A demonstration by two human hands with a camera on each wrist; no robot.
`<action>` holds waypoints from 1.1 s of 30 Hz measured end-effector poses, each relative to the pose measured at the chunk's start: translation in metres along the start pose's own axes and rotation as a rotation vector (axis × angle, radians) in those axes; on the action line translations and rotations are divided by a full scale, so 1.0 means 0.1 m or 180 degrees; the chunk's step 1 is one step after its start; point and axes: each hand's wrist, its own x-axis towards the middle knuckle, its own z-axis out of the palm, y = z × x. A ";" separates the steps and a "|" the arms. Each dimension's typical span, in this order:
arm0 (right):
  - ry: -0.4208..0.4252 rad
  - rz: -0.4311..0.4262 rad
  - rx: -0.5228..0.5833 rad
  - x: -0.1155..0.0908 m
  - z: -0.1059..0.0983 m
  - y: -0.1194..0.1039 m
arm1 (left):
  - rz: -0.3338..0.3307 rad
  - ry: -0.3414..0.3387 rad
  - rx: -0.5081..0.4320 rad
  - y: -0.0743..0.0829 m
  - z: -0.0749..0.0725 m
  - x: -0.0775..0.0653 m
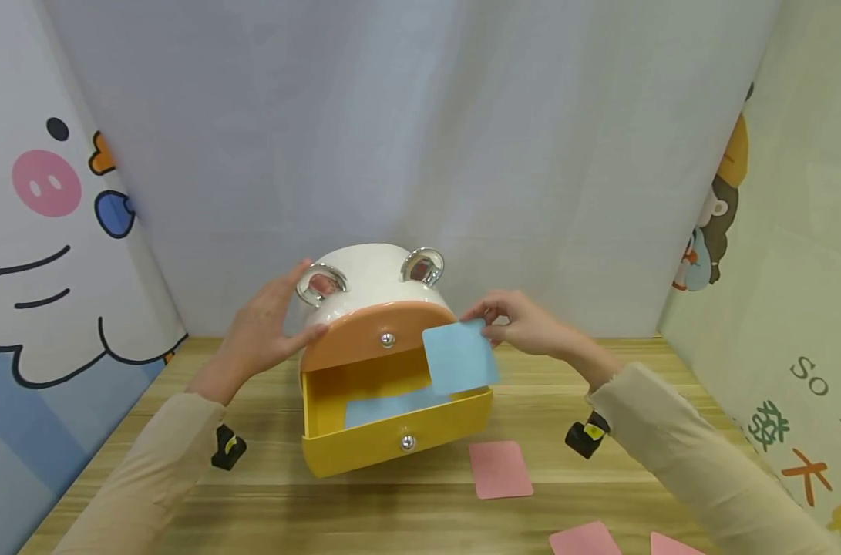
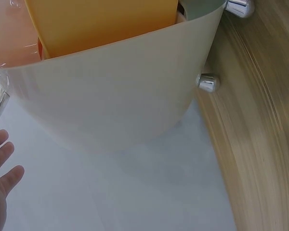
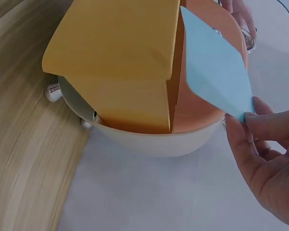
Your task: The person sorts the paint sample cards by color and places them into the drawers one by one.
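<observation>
A white rounded drawer box (image 1: 371, 271) with silver ring ears and an orange upper front stands on the table. Its yellow lower drawer (image 1: 364, 455) is pulled out, and blue paper (image 1: 392, 407) lies inside. Between thumb and fingers, my right hand (image 1: 520, 324) pinches one corner of a square blue card (image 1: 462, 358), which hangs over the drawer's right end. The same card (image 3: 216, 67) slants beside the orange front in the right wrist view. At the box's left side my left hand (image 1: 260, 327) rests beside the left ear, thumb spread toward the orange front, fingers fairly straight.
A pink square card (image 1: 501, 470) lies on the wooden table (image 1: 253, 512) in front of the box, to the right. Two more pink cards (image 1: 587, 539) show at the bottom edge. A pale curtain (image 1: 531, 154) hangs behind, with printed panels at both sides.
</observation>
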 end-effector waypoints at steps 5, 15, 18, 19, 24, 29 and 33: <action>-0.0074 0.0001 0.0041 0.08 0.15 0.01 | -0.0002 -0.0003 0.0008 0.01 0.00 0.01; -0.0184 -0.0194 -0.0061 0.12 0.33 0.07 | 0.0032 0.0035 -0.0033 0.01 0.00 0.00; -0.0207 -0.0272 -0.0114 0.13 0.36 0.10 | 0.0024 0.0028 -0.0031 0.01 0.00 0.00; -0.0215 -0.0314 -0.0144 0.14 0.37 0.11 | 0.0024 0.0029 -0.0027 0.02 0.00 0.00; -0.0232 -0.0481 -0.0318 0.16 0.43 0.11 | 0.0025 0.0022 -0.0015 0.02 0.00 0.00; -0.0264 -0.0547 -0.0509 0.18 0.50 0.12 | 0.0008 0.0008 -0.0016 0.02 0.00 0.00; -0.0261 -0.0577 -0.0659 0.19 0.54 0.11 | 0.0002 0.0009 -0.0012 0.02 0.00 0.00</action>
